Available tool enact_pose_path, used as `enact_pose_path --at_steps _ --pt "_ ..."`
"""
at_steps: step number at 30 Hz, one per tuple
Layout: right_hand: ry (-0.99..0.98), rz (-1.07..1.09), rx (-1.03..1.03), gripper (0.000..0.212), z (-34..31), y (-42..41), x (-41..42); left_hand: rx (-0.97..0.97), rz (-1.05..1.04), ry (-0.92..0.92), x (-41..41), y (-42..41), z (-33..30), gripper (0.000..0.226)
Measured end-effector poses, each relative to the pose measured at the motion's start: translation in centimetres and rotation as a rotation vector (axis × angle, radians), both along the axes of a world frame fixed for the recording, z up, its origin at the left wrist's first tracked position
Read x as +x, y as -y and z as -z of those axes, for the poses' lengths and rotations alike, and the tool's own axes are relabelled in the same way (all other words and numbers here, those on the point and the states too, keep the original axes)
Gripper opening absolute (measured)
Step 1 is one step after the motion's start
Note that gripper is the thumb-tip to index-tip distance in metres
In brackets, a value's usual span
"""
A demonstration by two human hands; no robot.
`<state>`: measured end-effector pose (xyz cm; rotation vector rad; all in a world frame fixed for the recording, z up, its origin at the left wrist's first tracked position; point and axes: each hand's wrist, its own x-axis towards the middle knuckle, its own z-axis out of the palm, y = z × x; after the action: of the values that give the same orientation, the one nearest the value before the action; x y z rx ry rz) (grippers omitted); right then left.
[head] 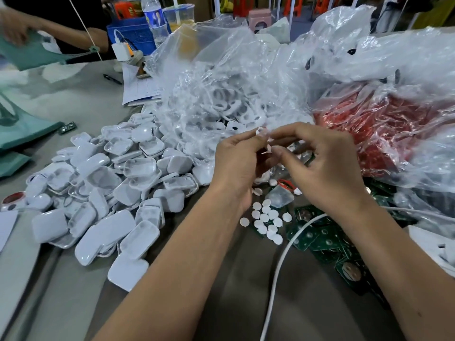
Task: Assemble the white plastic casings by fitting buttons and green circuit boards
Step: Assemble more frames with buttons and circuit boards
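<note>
Crowded grey table (73, 279), heaped across the far side with clear plastic bags (221, 77) and one bag of red parts (384, 134). To the left, a wide pile of white plastic casings (103, 193) — mostly single shells, lying any way up, none visibly holding a board. Loose white round buttons (267, 219) scattered just below the hands, touching the edge of a spread of green circuit boards (325, 238) to the right. White cable (283, 262) running across the boards toward the near edge.

Left hand (236, 158) and right hand (325, 168) raised together above the buttons, fingertips of both pinching one small white piece (262, 134) between them; casing or button, too small to tell. Judged as early or midway — many casings, buttons and boards left unfitted, no clear stack of finished units in sight.
</note>
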<state>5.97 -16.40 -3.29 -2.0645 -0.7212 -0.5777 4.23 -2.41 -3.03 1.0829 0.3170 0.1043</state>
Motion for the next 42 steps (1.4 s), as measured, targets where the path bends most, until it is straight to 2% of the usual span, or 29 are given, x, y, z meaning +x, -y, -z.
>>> enact_pose_path --at_steps 3,5,7,10,13,15,19,22,28,30,34,37,40,42 --pt "0.050 -0.021 -0.186 0.033 0.1 -0.9 -0.2 0.064 -0.023 -0.038 0.0 -0.8 -0.4 0.014" --pt "0.062 -0.010 -0.230 0.039 0.3 -1.4 -0.3 0.097 -0.052 -0.036 0.0 -1.5 -0.7 0.024" --pt "-0.001 -0.070 -0.161 0.041 0.5 -1.4 -0.4 0.097 -0.076 -0.034 0.1 -2.0 -0.9 0.023" --pt "-0.222 -0.204 0.070 0.039 0.6 -0.8 -0.3 0.060 -0.056 -0.038 0.3 -2.2 -1.0 0.015" --pt "-0.262 -0.191 0.210 0.033 0.5 -0.5 0.0 -0.013 -0.061 -0.058 0.3 -2.1 -1.1 0.013" --pt "-0.238 -0.168 0.222 0.025 0.4 -0.1 0.1 -0.055 -0.071 -0.061 0.4 -2.4 -1.1 0.016" --pt "-0.205 -0.167 -0.196 0.007 0.7 0.2 0.1 0.015 -0.048 -0.022 0.6 -3.3 -1.1 0.014" --pt "-0.268 -0.093 -0.452 0.015 1.1 -0.3 0.2 0.122 -0.013 -0.014 0.5 -3.3 -1.2 0.016" --pt "-0.353 -0.133 -0.486 0.014 1.0 -0.8 0.0 0.404 -0.089 0.033 0.2 -2.9 -0.7 0.032" --pt "-0.368 -0.154 -0.386 0.015 1.2 -0.7 0.0 0.421 -0.134 0.025 0.2 -2.8 -0.4 0.034" --pt "-0.396 -0.133 -0.002 0.014 1.1 0.1 0.5 0.463 -0.128 0.044 0.4 -2.7 -0.1 0.025" --pt "-0.446 -0.149 0.252 0.011 0.8 0.8 1.0 0.483 -0.070 0.056 0.4 -2.9 -0.1 0.034" --pt "-0.479 -0.118 0.398 0.015 0.7 1.3 1.3 0.541 0.004 0.100 0.3 -2.7 -0.1 0.043" --pt "-0.472 -0.085 0.408 0.018 0.6 1.4 1.5 0.624 0.034 0.134 0.2 -2.7 -0.1 0.044"
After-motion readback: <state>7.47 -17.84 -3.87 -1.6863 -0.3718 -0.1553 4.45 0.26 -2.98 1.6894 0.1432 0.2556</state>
